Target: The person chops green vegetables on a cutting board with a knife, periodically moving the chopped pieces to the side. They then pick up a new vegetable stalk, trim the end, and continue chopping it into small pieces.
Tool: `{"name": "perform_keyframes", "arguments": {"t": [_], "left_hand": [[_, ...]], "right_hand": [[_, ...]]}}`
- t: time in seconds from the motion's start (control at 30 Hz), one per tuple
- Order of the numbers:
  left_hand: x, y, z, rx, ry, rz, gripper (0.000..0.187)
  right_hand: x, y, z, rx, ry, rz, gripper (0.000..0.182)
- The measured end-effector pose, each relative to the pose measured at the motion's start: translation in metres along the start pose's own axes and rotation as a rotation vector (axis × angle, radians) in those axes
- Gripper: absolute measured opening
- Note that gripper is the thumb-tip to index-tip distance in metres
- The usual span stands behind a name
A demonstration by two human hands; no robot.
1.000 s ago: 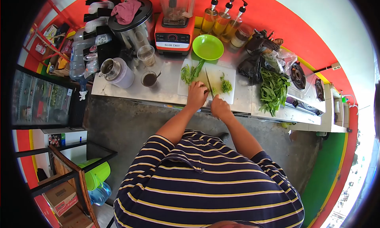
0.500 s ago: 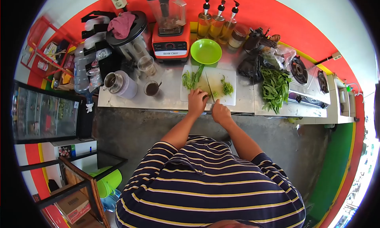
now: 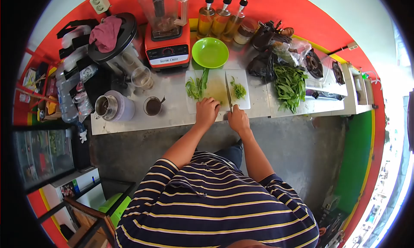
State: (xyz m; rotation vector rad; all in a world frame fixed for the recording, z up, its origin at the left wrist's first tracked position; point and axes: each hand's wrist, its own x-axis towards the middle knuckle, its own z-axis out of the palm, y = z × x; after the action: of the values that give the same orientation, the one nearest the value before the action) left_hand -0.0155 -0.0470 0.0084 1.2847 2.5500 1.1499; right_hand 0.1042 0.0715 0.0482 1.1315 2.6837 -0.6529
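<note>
My right hand (image 3: 238, 120) grips the handle of a knife (image 3: 229, 95), its blade pointing away from me over the white cutting board (image 3: 244, 77). To its left, my left hand (image 3: 208, 112) rests on the near part of the board with fingers bent and together. What lies under those fingers is hidden, though small green bits show beside the fingertips. Beyond the left hand lie cut leafy greens (image 3: 196, 87). A small heap of finely chopped greens (image 3: 238, 91) sits right of the blade.
A green bowl (image 3: 210, 53) stands behind the board, near a red blender (image 3: 167, 49) and pump bottles (image 3: 221, 17). At left are a glass of dark liquid (image 3: 153, 106) and a flask (image 3: 115, 106). Leafy greens (image 3: 290, 86) lie beside the stove (image 3: 325, 82).
My view has shifted, so the counter appears further left. The knife and right hand have moved away from the left hand, widening the gap between them.
</note>
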Motion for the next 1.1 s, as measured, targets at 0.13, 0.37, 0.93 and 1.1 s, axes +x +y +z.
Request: {"name": "perform_keyframes", "arguments": {"t": [0.13, 0.37, 0.93, 1.1], "left_hand": [[0.015, 0.002, -0.002, 0.038, -0.086, -0.05, 0.01], [0.019, 0.0, 0.004, 0.047, -0.123, -0.066, 0.006], [0.027, 0.042, 0.026, 0.22, -0.194, -0.226, 0.009], [0.021, 0.041, 0.03, 0.194, -0.131, -0.282, 0.011]], "right_hand": [[-0.014, -0.002, -0.002, 0.013, -0.031, -0.02, 0.034], [0.001, 0.03, -0.015, 0.05, 0.057, -0.029, 0.033], [0.011, 0.034, -0.021, 0.108, -0.166, -0.284, 0.031], [-0.004, 0.023, -0.012, 0.029, -0.17, -0.249, 0.028]]}}
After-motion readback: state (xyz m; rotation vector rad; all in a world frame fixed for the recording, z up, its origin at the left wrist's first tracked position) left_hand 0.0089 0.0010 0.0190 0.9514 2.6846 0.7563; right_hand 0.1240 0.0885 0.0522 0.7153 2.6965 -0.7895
